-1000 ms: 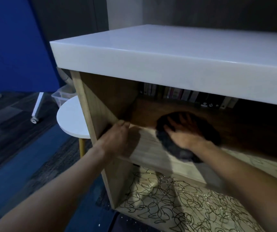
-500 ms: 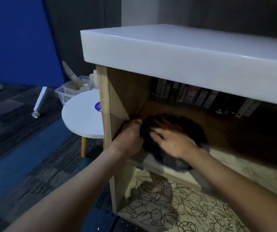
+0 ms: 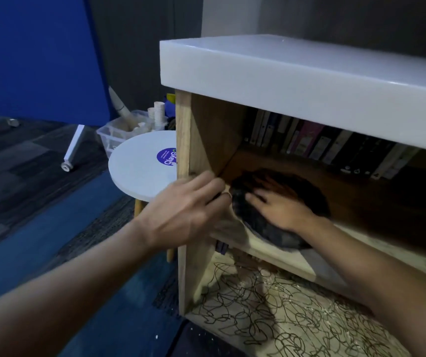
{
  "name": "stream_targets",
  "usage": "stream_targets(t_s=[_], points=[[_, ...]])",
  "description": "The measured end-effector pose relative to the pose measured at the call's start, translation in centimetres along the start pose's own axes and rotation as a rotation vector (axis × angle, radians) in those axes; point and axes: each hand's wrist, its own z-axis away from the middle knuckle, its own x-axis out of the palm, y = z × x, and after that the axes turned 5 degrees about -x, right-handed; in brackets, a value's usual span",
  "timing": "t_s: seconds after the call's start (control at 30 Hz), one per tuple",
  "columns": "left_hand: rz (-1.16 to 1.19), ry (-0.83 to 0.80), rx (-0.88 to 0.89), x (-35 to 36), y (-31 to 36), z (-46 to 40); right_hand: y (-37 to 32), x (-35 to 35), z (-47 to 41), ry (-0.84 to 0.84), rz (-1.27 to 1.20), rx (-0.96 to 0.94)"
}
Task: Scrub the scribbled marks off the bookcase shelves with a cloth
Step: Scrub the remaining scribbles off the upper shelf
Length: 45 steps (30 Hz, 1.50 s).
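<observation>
My right hand (image 3: 282, 206) presses flat, fingers spread, on the dark cloth (image 3: 278, 229) on the upper shelf (image 3: 278, 256), centre frame. My left hand (image 3: 188, 212) rests at the bookcase (image 3: 184, 140) side panel, fingers loosely extended, holding nothing. Scribbled marks (image 3: 271, 320) cover the lower shelf, bottom right.

Dark cloth (image 3: 271, 228) flat on upper bookcase shelf (image 3: 278, 251); black scribbled marks (image 3: 271, 323) across lower shelf.

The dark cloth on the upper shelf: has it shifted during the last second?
Yes. The dark cloth, under the right hand, has slid left along the upper shelf, ending close to the bookcase's left side panel.
</observation>
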Motion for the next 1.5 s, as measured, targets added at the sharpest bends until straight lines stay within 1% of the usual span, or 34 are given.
stream_targets(t_s=[0.07,0.1,0.13,0.2,0.23,0.27,0.33,0.37,0.4,0.43,0.5,0.53,0.57,0.6,0.67,0.7,0.73,0.77,0.8,0.87,0.9,0.93,1.0,1.03,1.1,1.17,1.2,1.23,1.27,1.3,1.33,1.43,1.5], points=[[-0.154,0.168,0.009,-1.5,-1.4,-1.5,-1.3,-0.3,-2.3,0.037,0.021,0.07],[-0.191,0.246,-0.023,-2.1,-1.9,-2.2,-2.6,0.1,-2.2,0.033,0.033,0.059],[-0.192,0.303,-0.058,-2.4,-2.3,-2.8,-3.8,0.7,-1.4,0.04,0.048,0.005],[-0.124,0.414,-0.158,-2.2,-2.3,-3.4,-5.5,2.1,1.8,0.059,0.121,-0.182],[-0.06,0.475,-0.236,-1.7,-2.0,-3.4,-5.3,2.2,2.7,0.05,0.125,-0.231],[0.026,0.537,-0.337,-1.3,-1.6,-3.4,-4.6,1.8,2.5,0.025,0.113,-0.225],[0.204,0.656,-0.573,-1.0,-1.0,-3.4,-2.8,0.5,0.4,-0.025,0.057,-0.062],[0.28,0.684,-0.674,-0.9,-0.9,-3.5,-2.5,-0.1,-0.6,-0.021,0.025,0.014],[0.339,0.681,-0.729,-1.2,-1.2,-3.5,-3.1,-0.1,-1.1,0.005,0.031,0.047],[0.389,0.659,-0.764,-1.3,-1.4,-3.8,-4.2,0.1,-0.6,0.021,0.063,0.03],[0.53,0.589,-0.863,-1.3,-2.1,-4.3,-6.6,1.7,2.1,0.064,0.118,-0.144],[0.615,0.563,-0.924,-1.3,-2.1,-4.5,-7.2,2.3,3.7,0.076,0.104,-0.232],[0.679,0.544,-0.976,-1.1,-2.0,-4.6,-6.7,2.3,4.1,0.063,0.095,-0.278],[0.713,0.527,-1.006,-1.0,-1.6,-4.5,-5.8,1.9,3.4,0.033,0.095,-0.256],[0.707,0.491,-1.032,-0.8,-1.0,-4.3,-3.9,0.5,0.0,-0.035,0.026,-0.037],[0.694,0.492,-1.031,-0.8,-0.8,-4.1,-4.0,-0.1,-1.5,-0.051,-0.027,0.061],[0.679,0.501,-1.024,-0.8,-0.9,-4.0,-4.6,-0.1,-2.2,-0.037,-0.029,0.084],[0.663,0.506,-1.012,-0.7,-1.0,-3.9,-5.7,0.4,-1.6,-0.02,0.015,0.026],[0.653,0.507,-0.998,-0.6,-1.3,-3.9,-6.8,1.2,0.1,0.009,0.057,-0.078],[0.655,0.523,-0.976,-0.4,-1.6,-3.7,-7.0,2.3,4.5,0.055,0.051,-0.267],[0.664,0.531,-0.969,-0.3,-1.5,-3.7,-5.4,2.0,5.5,0.044,0.059,-0.27],[0.667,0.545,-0.965,-0.2,-1.5,-3.8,-3.2,1.5,4.6,0.019,0.072,-0.209],[0.679,0.583,-0.967,0.0,-1.2,-3.9,0.2,-0.2,0.6,-0.02,0.029,0.054],[0.685,0.601,-0.966,0.1,-1.1,-3.9,0.3,-0.8,-1.2,-0.027,0.01,0.11],[0.674,0.62,-0.973,0.6,-1.0,-4.0,-2.0,0.4,-1.5,0.0,0.006,0.048],[0.664,0.615,-0.996,1.0,-1.0,-4.0,-5.8,2.7,2.3,0.073,0.022,-0.158],[0.667,0.619,-1.004,0.9,-1.1,-4.0,-7.2,2.7,4.5,0.096,0.024,-0.267],[0.668,0.626,-1.009,1.0,-1.1,-4.0,-6.9,2.4,4.9,0.058,0.02,-0.292],[0.671,0.63,-1.015,1.0,-1.1,-4.0,-5.4,1.9,3.6,0.012,0.022,-0.296],[0.675,0.626,-1.018,1.0,-1.0,-4.0,-3.9,1.0,1.3,-0.051,0.006,-0.258],[0.682,0.616,-1.022,1.0,-1.0,-4.0,-2.2,0.3,-1.6,-0.068,-0.009,-0.216],[0.689,0.64,-1.041,1.3,-1.1,-3.9,1.4,0.3,-10.1,0.016,0.064,-0.052],[0.691,0.653,-1.047,1.5,-1.1,-3.9,2.2,0.8,-13.2,0.049,0.05,0.045]])
